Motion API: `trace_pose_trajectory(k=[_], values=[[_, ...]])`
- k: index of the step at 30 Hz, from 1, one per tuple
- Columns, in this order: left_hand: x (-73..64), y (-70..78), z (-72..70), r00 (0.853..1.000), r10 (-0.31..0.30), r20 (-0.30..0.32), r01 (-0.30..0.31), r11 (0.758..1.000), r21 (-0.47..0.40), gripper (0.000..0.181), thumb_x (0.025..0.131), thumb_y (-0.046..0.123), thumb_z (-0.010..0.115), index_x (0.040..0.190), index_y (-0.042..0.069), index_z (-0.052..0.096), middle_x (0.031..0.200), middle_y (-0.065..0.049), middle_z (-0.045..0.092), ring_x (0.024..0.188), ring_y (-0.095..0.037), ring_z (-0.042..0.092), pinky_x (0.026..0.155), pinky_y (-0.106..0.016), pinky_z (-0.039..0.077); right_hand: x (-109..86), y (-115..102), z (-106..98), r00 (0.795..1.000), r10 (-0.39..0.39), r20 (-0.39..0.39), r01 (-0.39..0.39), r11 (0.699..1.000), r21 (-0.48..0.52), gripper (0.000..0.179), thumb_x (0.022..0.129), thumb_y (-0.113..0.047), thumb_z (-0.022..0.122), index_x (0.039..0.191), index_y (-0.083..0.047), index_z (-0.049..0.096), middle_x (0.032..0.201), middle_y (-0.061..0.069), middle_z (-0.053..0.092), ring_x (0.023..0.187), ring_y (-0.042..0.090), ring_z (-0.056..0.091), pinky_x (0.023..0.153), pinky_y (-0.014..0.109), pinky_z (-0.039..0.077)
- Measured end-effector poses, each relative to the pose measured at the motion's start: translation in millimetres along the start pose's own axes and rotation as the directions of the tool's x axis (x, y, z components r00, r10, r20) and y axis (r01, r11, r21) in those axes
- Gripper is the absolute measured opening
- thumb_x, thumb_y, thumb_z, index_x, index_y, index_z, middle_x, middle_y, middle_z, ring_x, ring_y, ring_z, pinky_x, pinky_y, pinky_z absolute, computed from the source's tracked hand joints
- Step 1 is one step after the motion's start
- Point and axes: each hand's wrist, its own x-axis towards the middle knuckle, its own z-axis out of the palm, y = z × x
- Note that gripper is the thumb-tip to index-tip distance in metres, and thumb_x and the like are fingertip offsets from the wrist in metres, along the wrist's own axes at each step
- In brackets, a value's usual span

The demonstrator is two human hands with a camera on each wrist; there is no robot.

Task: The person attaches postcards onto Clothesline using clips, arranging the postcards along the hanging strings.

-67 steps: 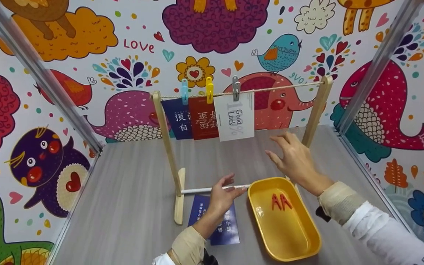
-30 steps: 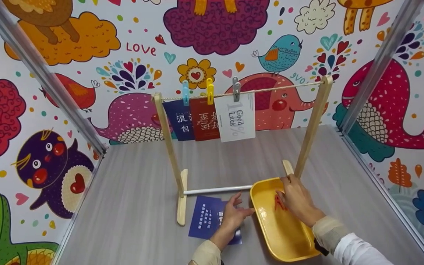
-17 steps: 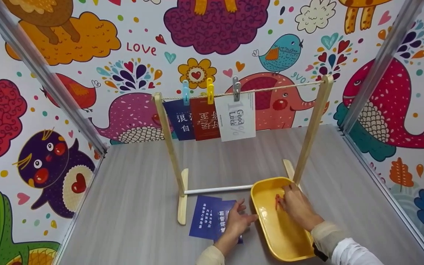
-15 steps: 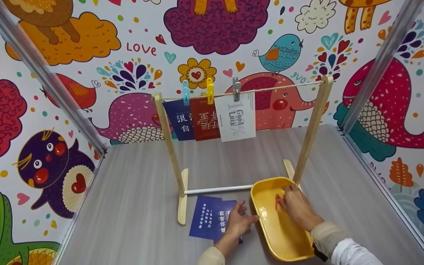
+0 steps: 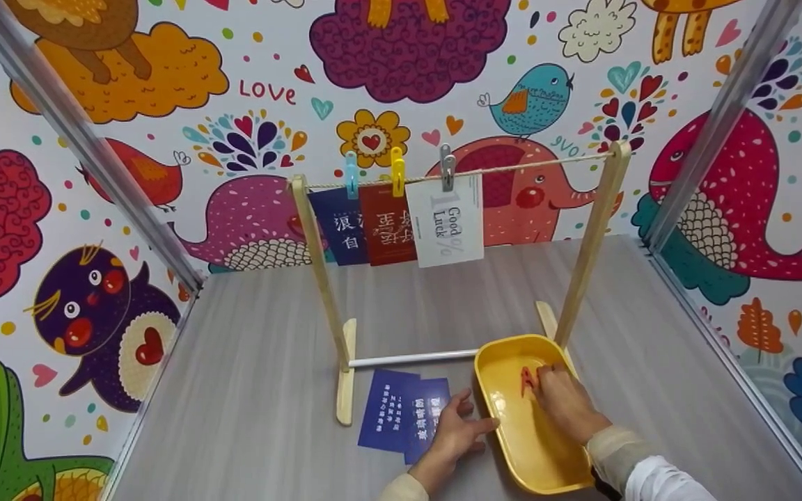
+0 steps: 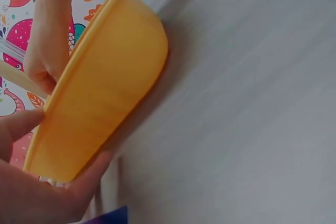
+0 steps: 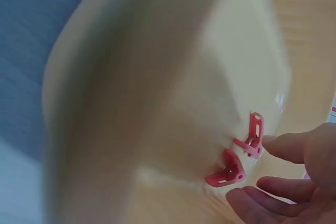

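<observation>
Head view: right hand (image 5: 562,403) just shifted back towards the wearer, fingers spread by the clips (image 7: 223,180), so nothing's picked up yet. Left hand (image 5: 455,428): spread, thumb touching tray (image 5: 530,449).

two red clips (image 7: 239,173), side by side, inside a yellow tray (image 5: 530,452)

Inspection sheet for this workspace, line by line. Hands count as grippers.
Surface: grey wood-grain table.
Job's things: two red clips in the yellow tray; two blue cards on the table, overlapping slightly; three hanging cards on the wooden rack.
Clutter: nothing seen.
Left hand: touches the tray's rim.
Right hand: at the clips, apparently holding neither.
Cables: nothing seen.
Surroundings: cartoon-print walls, metal posts.
</observation>
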Motion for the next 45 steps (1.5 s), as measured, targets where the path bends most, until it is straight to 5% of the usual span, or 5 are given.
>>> trace_pose_trajectory(k=[11,19,28,34,45], values=[[-4.8,-3.9,1.9,0.997,-0.017,0.078,0.026,0.993,-0.113,0.081,0.080,0.002,0.076,0.148,-0.007,0.034,0.129,-0.027,0.051,0.089,-0.027,0.070,0.067,-0.044,0.063,5.8,2,4,0.997,0.031,0.064,-0.025,0.995,-0.092,0.012,0.077,0.004,0.073,0.076,0.006,0.062,0.064,0.016,0.059,0.058,0.029,0.060,0.052,0.044,0.054],[-4.6,-8.0,6.3,0.994,-0.032,0.106,0.050,0.984,-0.171,0.060,0.085,0.004,0.072,0.137,-0.010,0.048,0.118,-0.022,0.052,0.092,-0.023,0.067,0.067,-0.038,0.064,7.2,4,4,0.987,0.059,0.148,-0.044,0.994,-0.105,0.009,0.079,0.006,0.071,0.079,0.006,0.062,0.065,0.016,0.060,0.057,0.026,0.059,0.052,0.040,0.053],[-7.7,-11.4,9.0,0.992,-0.021,0.127,0.044,0.982,-0.182,0.055,0.088,0.007,0.069,0.135,-0.011,0.048,0.113,-0.017,0.064,0.083,-0.017,0.068,0.070,-0.039,0.064,6.8,1,4,0.985,0.085,0.153,-0.065,0.989,-0.132,0.013,0.080,0.000,0.075,0.076,0.005,0.063,0.068,0.016,0.061,0.060,0.030,0.062,0.058,0.044,0.058],[-8.1,-13.7,9.3,0.991,-0.019,0.133,0.043,0.982,-0.183,0.052,0.089,0.007,0.068,0.134,-0.010,0.050,0.107,-0.014,0.066,0.082,-0.018,0.071,0.071,-0.040,0.064,3.2,0,4,0.992,0.054,0.114,-0.035,0.987,-0.157,0.011,0.082,0.010,0.065,0.074,0.004,0.062,0.068,0.018,0.063,0.063,0.035,0.066,0.057,0.048,0.058],[-8.1,-14.6,8.4,0.992,-0.031,0.125,0.054,0.981,-0.185,0.053,0.090,0.008,0.069,0.135,-0.012,0.048,0.111,-0.016,0.066,0.084,-0.019,0.071,0.072,-0.040,0.063,5.1,-5,-1,0.977,0.086,0.194,-0.060,0.989,-0.137,0.010,0.083,0.010,0.069,0.077,0.003,0.064,0.068,0.015,0.060,0.059,0.025,0.060,0.054,0.039,0.055]])
